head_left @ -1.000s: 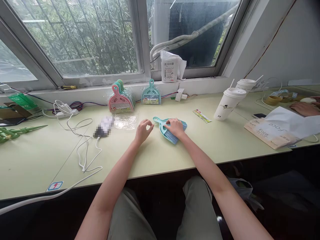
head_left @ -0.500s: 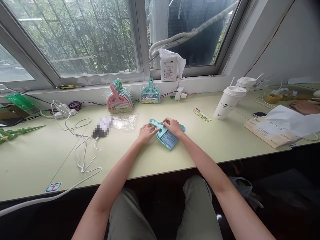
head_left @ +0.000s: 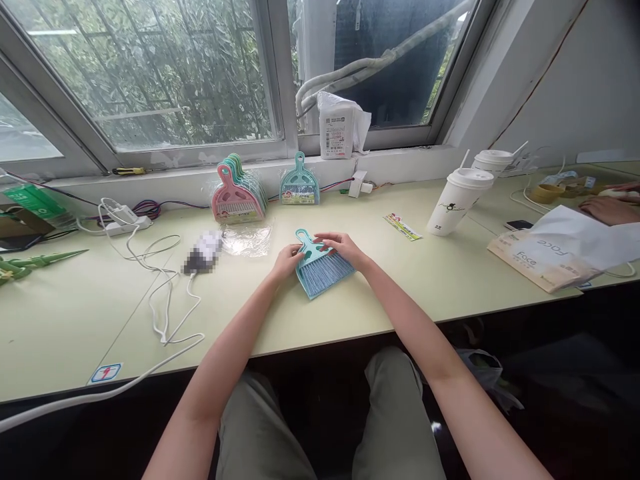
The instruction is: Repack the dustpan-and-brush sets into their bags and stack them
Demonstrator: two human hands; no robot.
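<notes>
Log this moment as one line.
left hand: at left edge of turquoise brush-and-dustpan set | right hand: at its right side | bristles: facing table's near edge | nearby: clear wrapper, printed card

Open tabletop (head_left: 315,323) before the brush (head_left: 325,272), cables (head_left: 166,340) crowding left, cup (head_left: 457,207) blocking right

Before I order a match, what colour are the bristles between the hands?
Greyish blue bristles, clearest in the head view.

A lidded cup (head_left: 456,205) stands near, probably, a phone (head_left: 519,225).
</notes>
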